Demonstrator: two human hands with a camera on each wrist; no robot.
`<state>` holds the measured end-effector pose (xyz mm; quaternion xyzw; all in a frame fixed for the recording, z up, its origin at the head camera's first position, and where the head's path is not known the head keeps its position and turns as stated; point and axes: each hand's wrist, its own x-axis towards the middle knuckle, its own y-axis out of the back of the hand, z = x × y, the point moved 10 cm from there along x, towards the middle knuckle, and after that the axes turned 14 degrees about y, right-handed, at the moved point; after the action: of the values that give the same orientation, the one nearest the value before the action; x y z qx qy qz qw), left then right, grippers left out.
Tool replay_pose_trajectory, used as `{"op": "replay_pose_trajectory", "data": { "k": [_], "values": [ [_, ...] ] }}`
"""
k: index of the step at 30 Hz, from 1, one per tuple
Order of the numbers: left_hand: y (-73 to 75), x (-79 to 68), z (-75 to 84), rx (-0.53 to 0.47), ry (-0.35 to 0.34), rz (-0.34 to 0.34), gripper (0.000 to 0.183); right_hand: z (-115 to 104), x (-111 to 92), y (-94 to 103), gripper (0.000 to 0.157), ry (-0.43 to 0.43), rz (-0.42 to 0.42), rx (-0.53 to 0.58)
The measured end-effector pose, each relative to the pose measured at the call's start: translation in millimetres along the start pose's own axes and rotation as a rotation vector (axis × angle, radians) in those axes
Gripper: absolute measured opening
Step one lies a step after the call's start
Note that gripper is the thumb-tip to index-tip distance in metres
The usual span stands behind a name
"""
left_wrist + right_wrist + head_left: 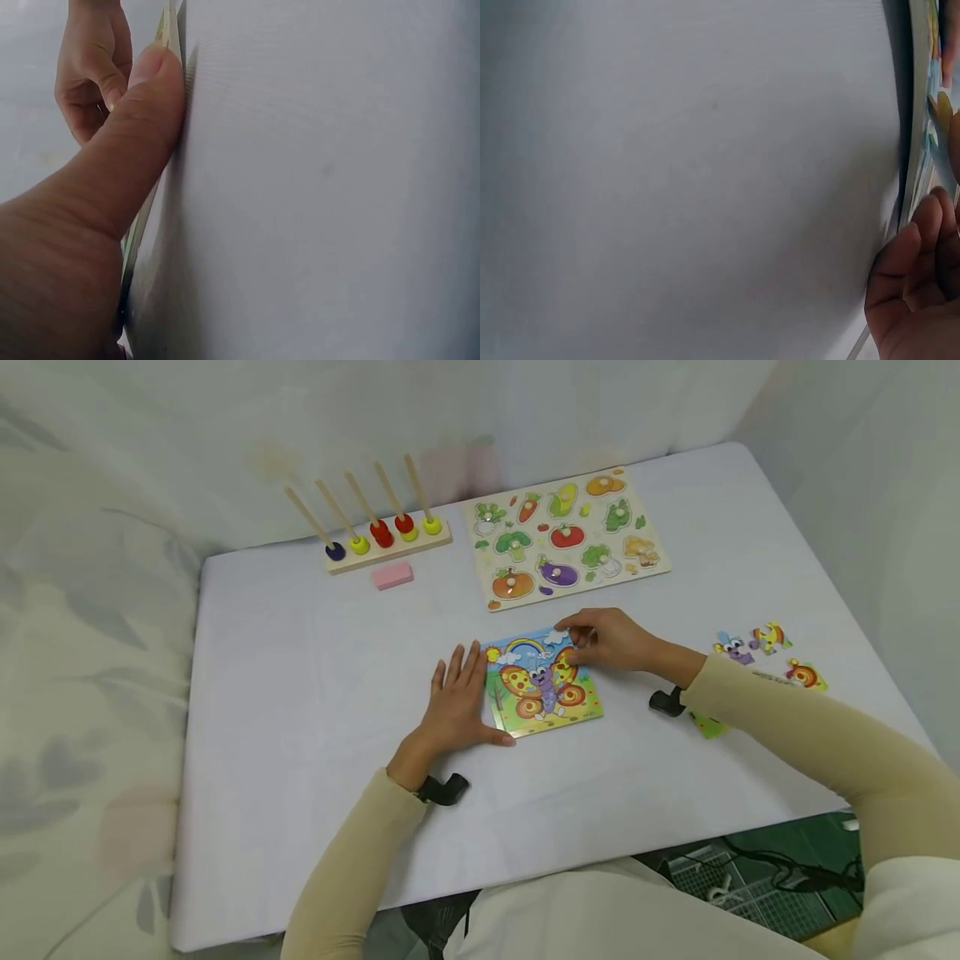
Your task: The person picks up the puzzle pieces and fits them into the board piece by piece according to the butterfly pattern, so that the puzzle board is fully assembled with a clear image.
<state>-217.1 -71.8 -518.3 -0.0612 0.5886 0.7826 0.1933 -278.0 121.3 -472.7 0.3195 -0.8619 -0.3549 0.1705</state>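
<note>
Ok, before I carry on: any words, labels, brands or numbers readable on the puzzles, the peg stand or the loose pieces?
None can be read.
Butterfly puzzle: picture only, no lettering visible.
Vegetable board: pictures only, no words visible.
Peg stand and pink block: plain, no marks visible.
Loose pieces: a thin dark line beside them may be print, too small to read.
Both wrist views: only table, puzzle edge and fingers, no text.

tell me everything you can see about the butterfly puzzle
The butterfly puzzle is a flat square board lying face up near the middle of the white table. It shows a cartoon butterfly with orange spotted wings, a rainbow, sun, clouds and green grass. It looks like thin card or wood. The left hand rests flat against its left edge, thumb along the near side; the right hand pinches at its far right corner.
</note>
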Motion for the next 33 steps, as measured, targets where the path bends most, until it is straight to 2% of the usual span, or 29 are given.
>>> {"op": "replay_pose_trajectory", "data": {
  "k": [13,24,28,33],
  "values": [
    [-1.0,1.4,0.7,0.022,0.0,-0.004,0.146,7.9,3.3,-5.4,0.044,-0.018,-0.028,-0.097],
    [-1.1,0.7,-0.5,0.034,0.009,-0.007,0.146,3.3,5.1,-8.6,0.045,0.033,-0.075,-0.227],
    [-0.4,0.8,0.0,0.03,0.008,-0.002,0.145,0.8,5.1,-10.3,0.044,0.038,-0.105,-0.275],
    [-0.8,1.1,-0.3,0.027,0.013,-0.006,0.145,0.2,3.9,-14.3,0.046,0.003,-0.172,-0.323]
  ]
}}
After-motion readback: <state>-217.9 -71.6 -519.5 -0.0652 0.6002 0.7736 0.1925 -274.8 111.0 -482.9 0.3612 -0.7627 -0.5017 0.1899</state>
